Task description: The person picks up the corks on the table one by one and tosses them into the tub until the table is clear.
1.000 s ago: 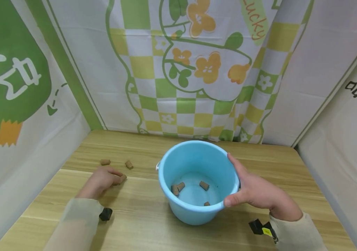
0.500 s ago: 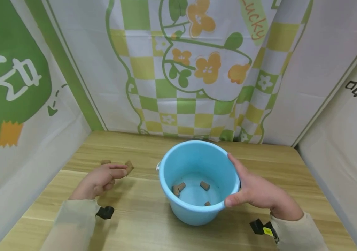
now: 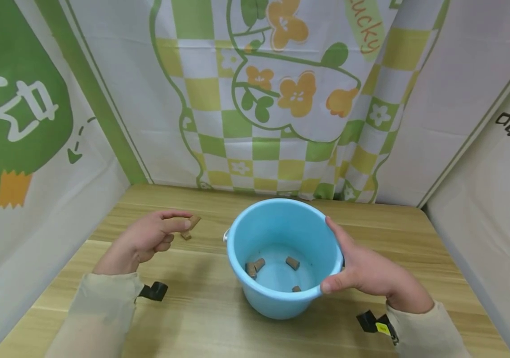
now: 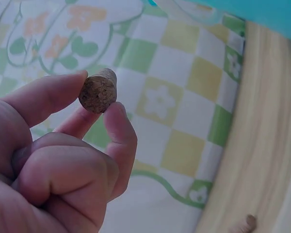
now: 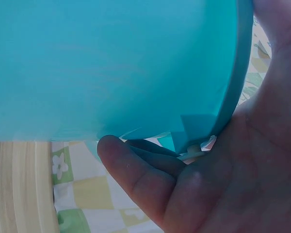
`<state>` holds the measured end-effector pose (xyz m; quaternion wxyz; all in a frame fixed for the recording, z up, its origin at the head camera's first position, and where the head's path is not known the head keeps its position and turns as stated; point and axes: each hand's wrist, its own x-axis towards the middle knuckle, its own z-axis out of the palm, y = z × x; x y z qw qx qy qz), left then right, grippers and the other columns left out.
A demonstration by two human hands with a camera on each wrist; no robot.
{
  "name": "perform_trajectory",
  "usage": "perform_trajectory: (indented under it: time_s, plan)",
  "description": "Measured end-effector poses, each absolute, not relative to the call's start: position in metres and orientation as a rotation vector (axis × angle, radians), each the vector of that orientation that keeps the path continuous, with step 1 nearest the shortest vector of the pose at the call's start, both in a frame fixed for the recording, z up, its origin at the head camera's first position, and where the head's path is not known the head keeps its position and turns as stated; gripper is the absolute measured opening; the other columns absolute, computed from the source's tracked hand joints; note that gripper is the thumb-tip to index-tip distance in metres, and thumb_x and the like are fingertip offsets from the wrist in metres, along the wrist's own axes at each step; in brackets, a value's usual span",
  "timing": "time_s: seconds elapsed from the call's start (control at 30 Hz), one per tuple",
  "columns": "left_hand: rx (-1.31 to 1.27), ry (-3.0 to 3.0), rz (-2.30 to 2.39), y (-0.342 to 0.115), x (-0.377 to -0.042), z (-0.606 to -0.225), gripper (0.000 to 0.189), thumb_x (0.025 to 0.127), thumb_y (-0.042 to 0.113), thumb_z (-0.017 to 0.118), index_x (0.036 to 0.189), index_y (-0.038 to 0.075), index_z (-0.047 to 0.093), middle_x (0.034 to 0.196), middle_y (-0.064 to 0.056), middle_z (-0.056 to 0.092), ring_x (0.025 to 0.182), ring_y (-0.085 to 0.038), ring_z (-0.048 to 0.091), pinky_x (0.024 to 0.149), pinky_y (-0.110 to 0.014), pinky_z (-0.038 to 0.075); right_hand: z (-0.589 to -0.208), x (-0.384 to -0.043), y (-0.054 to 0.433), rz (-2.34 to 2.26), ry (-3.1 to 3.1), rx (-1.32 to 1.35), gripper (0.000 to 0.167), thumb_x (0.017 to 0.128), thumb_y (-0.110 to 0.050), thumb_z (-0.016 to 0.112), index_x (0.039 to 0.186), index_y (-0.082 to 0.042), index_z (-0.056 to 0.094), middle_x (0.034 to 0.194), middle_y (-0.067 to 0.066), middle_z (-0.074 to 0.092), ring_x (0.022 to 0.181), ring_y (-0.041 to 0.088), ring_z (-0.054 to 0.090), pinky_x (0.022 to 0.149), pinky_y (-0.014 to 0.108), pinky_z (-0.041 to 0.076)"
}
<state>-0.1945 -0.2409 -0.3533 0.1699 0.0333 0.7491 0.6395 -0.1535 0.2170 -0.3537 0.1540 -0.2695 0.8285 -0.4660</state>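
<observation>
My left hand point(image 3: 147, 233) pinches a small brown cork point(image 3: 195, 222) between thumb and fingertips, raised off the table. In the left wrist view the held cork point(image 4: 98, 92) shows its round, speckled end. Another cork point(image 3: 185, 235) lies on the wood just below my fingertips. Right of it stands a light blue bucket point(image 3: 277, 304), upright, with several corks point(image 3: 292, 262) on its floor. My right hand point(image 3: 366, 266) grips the bucket's right side, thumb over the rim. From the right wrist, the bucket wall point(image 5: 111, 73) fills much of the view, with curled fingers point(image 5: 136, 179) under its edge.
All this is on a wooden table point(image 3: 210, 303). A checked, flowered curtain point(image 3: 263, 149) hangs along its back edge, and white printed sheets stand at both sides. The bucket's white handle joint point(image 3: 225, 235) sticks out on the left.
My left hand has lifted the cork off the table and moved up and away toward the back. A cork seen earlier at the far left is now hidden by the hand. Right hand and bucket stay put.
</observation>
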Motion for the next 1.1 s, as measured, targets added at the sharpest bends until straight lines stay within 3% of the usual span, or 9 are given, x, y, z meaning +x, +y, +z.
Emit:
perform_trajectory:
  time_s: [0.37, 0.57, 0.8, 1.1]
  plan:
    - [0.25, 2.035, 1.885, -0.209, -0.19, -0.325, 0.046, 0.098, 0.022, 0.066, 0.135, -0.002, 0.054, 0.117, -0.017, 0.056, 0.046, -0.005, 0.026, 0.046, -0.019, 0.032, -0.353, -0.152, 0.216, -1.328, 2.373, -0.752, 0.134, 0.074, -0.031, 0.091, 0.159, -0.022, -0.012, 0.151, 0.022, 0.031, 0.123, 0.038, 0.048, 0.093, 0.048, 0.045]
    - [0.278, 2.032, 1.873, -0.188, -0.19, -0.313, 0.04, 0.099, 0.021, 0.065, 0.131, -0.002, 0.056, 0.112, -0.017, 0.058, 0.047, -0.005, 0.027, 0.043, -0.019, 0.028, -0.352, -0.151, 0.216, -1.326, 2.38, -0.717, 0.134, 0.073, -0.029, 0.091, 0.159, -0.022, -0.012, 0.15, 0.023, 0.033, 0.121, 0.038, 0.049, 0.093, 0.048, 0.045]
    - [0.331, 2.024, 1.85, -0.166, -0.191, -0.304, 0.037, 0.099, 0.019, 0.065, 0.129, -0.002, 0.058, 0.105, -0.015, 0.061, 0.047, -0.006, 0.028, 0.044, -0.019, 0.028, -0.352, -0.151, 0.216, -1.32, 2.378, -0.722, 0.134, 0.074, -0.031, 0.091, 0.159, -0.023, -0.012, 0.15, 0.022, 0.034, 0.121, 0.036, 0.05, 0.092, 0.047, 0.045]
    - [0.339, 2.03, 1.822, -0.148, -0.191, -0.302, 0.033, 0.1, 0.017, 0.064, 0.126, -0.002, 0.059, 0.109, -0.02, 0.063, 0.047, -0.008, 0.029, 0.044, -0.02, 0.028, -0.353, -0.152, 0.217, -1.31, 2.389, -0.75, 0.133, 0.074, -0.032, 0.09, 0.159, -0.023, -0.011, 0.152, 0.021, 0.03, 0.123, 0.037, 0.048, 0.092, 0.048, 0.045]
